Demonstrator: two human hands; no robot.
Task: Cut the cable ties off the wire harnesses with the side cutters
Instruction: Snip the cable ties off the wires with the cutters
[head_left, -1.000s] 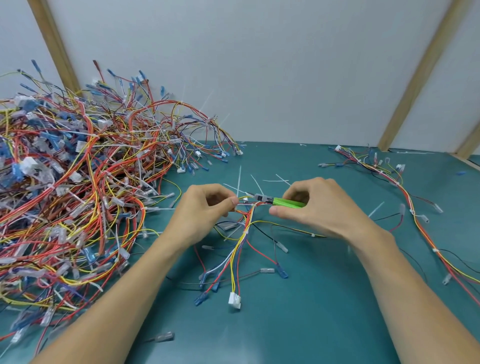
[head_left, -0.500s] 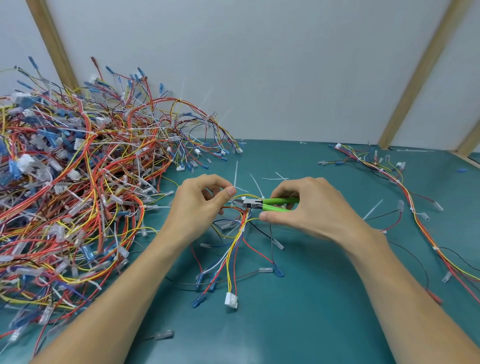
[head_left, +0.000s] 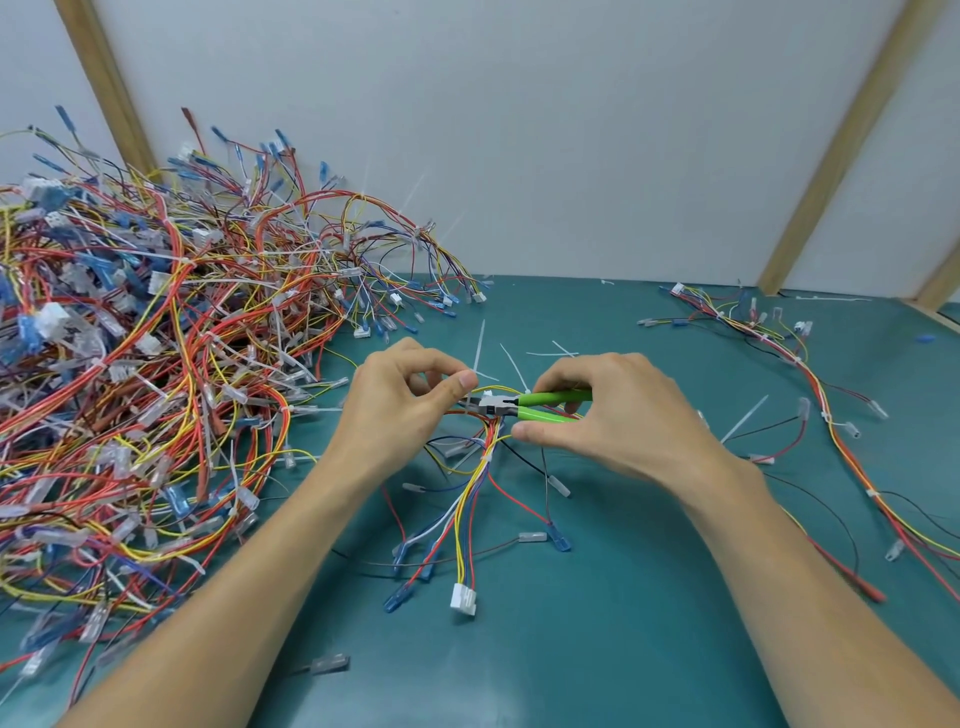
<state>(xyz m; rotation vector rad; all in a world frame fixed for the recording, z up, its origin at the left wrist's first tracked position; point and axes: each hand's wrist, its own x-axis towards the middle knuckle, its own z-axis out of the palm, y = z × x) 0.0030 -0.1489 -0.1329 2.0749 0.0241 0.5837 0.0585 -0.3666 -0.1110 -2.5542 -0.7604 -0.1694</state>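
My left hand (head_left: 405, 410) pinches the top of a wire harness (head_left: 475, 499) whose red, yellow, blue and white wires fan down over the green mat to a white connector (head_left: 464, 597). In my right hand (head_left: 597, 415) are the green-handled side cutters (head_left: 524, 405). The handles stand slightly apart and the metal jaws point left, right at the bundle beside my left thumb. The cable tie at the jaws is hidden by my fingers.
A big heap of tangled harnesses (head_left: 156, 389) fills the left side up to the wall. Another harness (head_left: 810, 395) trails along the right side of the mat. Loose white cable ties (head_left: 480, 345) lie on the green mat (head_left: 597, 623) behind my hands.
The cutter handles have spread from closed to slightly apart. Both hands and the harness have shifted a little toward me on the mat.
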